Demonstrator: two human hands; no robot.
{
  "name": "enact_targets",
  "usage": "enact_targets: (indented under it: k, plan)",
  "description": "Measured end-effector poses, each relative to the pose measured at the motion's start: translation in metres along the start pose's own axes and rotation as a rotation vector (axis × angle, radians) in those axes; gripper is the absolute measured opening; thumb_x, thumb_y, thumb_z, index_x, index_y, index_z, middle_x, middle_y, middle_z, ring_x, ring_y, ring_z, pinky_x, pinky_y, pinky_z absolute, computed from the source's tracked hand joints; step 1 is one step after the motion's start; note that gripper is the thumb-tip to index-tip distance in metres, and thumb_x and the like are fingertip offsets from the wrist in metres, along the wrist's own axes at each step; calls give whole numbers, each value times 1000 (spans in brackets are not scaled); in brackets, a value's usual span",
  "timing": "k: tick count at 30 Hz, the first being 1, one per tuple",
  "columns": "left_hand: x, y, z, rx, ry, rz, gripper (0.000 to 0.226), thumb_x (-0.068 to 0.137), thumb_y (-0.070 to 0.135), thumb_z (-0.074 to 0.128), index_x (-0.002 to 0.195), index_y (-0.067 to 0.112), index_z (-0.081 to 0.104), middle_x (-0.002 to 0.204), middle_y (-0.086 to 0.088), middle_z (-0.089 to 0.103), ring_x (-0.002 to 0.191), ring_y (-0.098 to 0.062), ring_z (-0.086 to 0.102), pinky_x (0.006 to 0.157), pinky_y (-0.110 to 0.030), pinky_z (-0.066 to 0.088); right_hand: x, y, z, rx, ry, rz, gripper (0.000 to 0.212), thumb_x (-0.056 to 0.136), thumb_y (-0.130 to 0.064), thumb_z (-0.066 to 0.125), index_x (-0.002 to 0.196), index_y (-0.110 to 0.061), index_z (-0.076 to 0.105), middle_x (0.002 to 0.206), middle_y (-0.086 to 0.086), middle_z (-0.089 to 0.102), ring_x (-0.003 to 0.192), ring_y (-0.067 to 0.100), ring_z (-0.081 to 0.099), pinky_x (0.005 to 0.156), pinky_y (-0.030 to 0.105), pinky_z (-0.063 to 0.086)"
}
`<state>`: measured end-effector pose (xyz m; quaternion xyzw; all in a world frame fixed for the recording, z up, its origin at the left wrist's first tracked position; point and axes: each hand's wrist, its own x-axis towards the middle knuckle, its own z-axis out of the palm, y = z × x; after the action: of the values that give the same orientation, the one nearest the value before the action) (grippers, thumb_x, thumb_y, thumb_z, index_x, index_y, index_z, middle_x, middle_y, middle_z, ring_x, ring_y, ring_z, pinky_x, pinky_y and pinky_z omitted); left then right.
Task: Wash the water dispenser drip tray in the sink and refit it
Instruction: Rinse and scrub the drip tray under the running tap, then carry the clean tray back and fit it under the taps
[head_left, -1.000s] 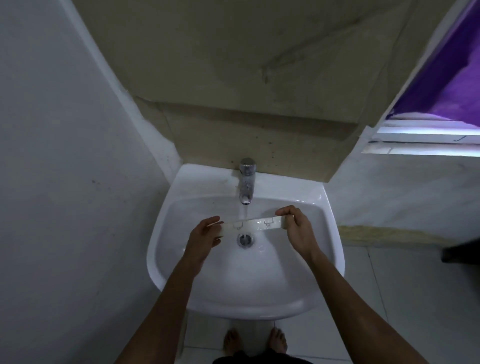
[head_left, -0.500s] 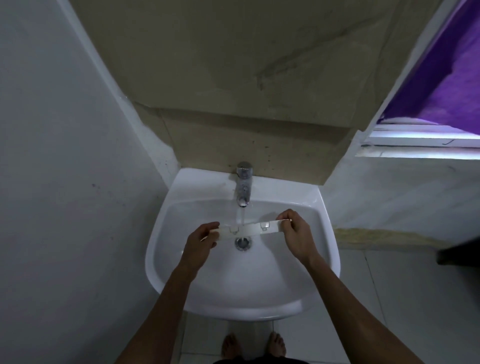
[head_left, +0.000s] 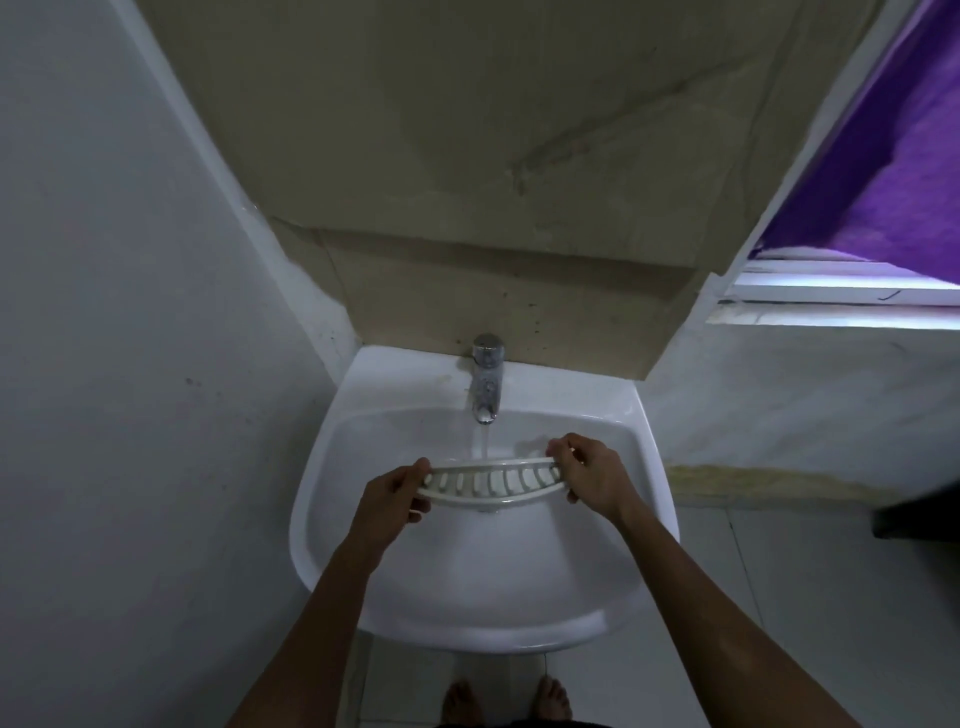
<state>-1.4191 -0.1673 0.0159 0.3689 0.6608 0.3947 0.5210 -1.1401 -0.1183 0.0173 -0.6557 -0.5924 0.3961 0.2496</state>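
Tray (head_left: 493, 480) held level, long axis left to right across sink (head_left: 332, 519), slotted face up under the tap (head_left: 485, 379) stream. White, curved, ribbed with slots. Left hand (head_left: 392, 501) fingers pinching the left end, right hand (head_left: 592, 475) fingers curled round the right end.

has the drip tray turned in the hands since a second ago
Yes. The drip tray has rolled about its long axis: its slotted face now shows, where it was edge-on before. It is still under the tap, over the sink drain.

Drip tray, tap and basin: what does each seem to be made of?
Drip tray: likely off-white moulded plastic, judging by its thin slotted grille and matte look.
Tap: apparently chromed metal, mirror-bright with reflections.
Basin: probably glazed white ceramic, with a thick, rounded, glossy rim.
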Motion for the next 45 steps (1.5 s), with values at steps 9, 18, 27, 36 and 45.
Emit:
enact_targets:
  k: [9, 18, 27, 36, 45]
  plan:
    - [4, -7, -8, -110, 26, -121, 36, 90, 42, 63, 92, 8, 73, 69, -5, 64, 62, -17, 61, 64, -32, 53, 29, -52, -5, 60, 107, -209, 22, 101, -24, 50, 111, -28, 70, 91, -9, 70, 81, 12, 67, 83, 34, 56]
    - [10, 2, -9, -109, 32, -129, 36, 89, 42, 65, 88, 8, 74, 66, -5, 59, 62, -16, 56, 62, -31, 53, 52, -90, 13, -122, 74, -470, 57, 97, -3, 39, 148, -28, 40, 150, 5, 40, 133, 21, 45, 109, 38, 42]
    - [14, 8, -9, -93, 27, -136, 36, 88, 43, 65, 87, 8, 74, 62, -2, 59, 62, -15, 55, 61, -29, 51, 51, -89, 13, -193, 115, -470, 61, 95, -5, 42, 147, -36, 40, 144, 2, 42, 125, 21, 50, 96, 41, 51]
    - [9, 1, -9, -117, 14, -149, 35, 88, 41, 65, 88, 7, 74, 63, -4, 58, 63, -17, 54, 64, -31, 51, 37, -68, 17, -291, 138, -541, 58, 94, -7, 47, 142, -40, 48, 130, -3, 47, 101, 16, 57, 70, 39, 55]
    - [10, 3, -9, -134, 23, -144, 36, 88, 42, 65, 88, 7, 74, 62, -3, 58, 64, -17, 53, 64, -31, 51, 23, -53, 20, -132, 157, -407, 55, 97, -15, 48, 147, -37, 40, 121, -3, 52, 100, 10, 55, 82, 29, 50]
